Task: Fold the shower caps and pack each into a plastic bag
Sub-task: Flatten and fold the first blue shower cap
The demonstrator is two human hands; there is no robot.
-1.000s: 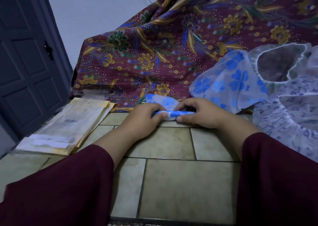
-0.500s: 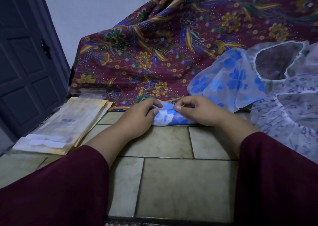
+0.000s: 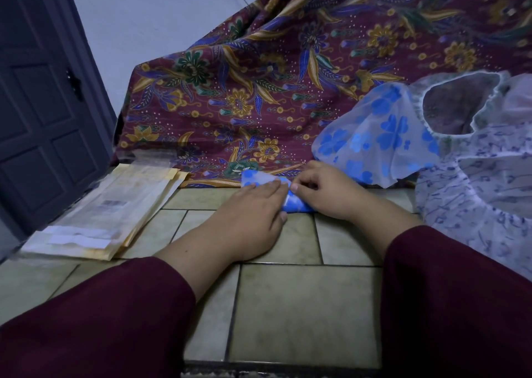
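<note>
A folded shower cap (image 3: 293, 203), white with blue flowers, lies on the tiled floor at the foot of a draped batik cloth. My left hand (image 3: 253, 210) lies flat over its left part, fingers straight, pressing it down. My right hand (image 3: 325, 193) holds its right part with curled fingers, thumb tip at the fold. A stack of clear plastic bags (image 3: 115, 207) with yellowish edges lies on the floor to the left. Unfolded shower caps wait at the right: one with blue flowers (image 3: 374, 141) and one with small purple print (image 3: 489, 199).
A maroon batik cloth (image 3: 259, 89) hangs behind the work spot. A dark panelled door (image 3: 37, 104) stands at the left. Beige floor tiles (image 3: 302, 314) stretch toward me between my dark red sleeves.
The cap went from a narrow roll pinched by both hands to a wider folded packet. My left hand flattened on top of it. The right hand moved slightly right.
</note>
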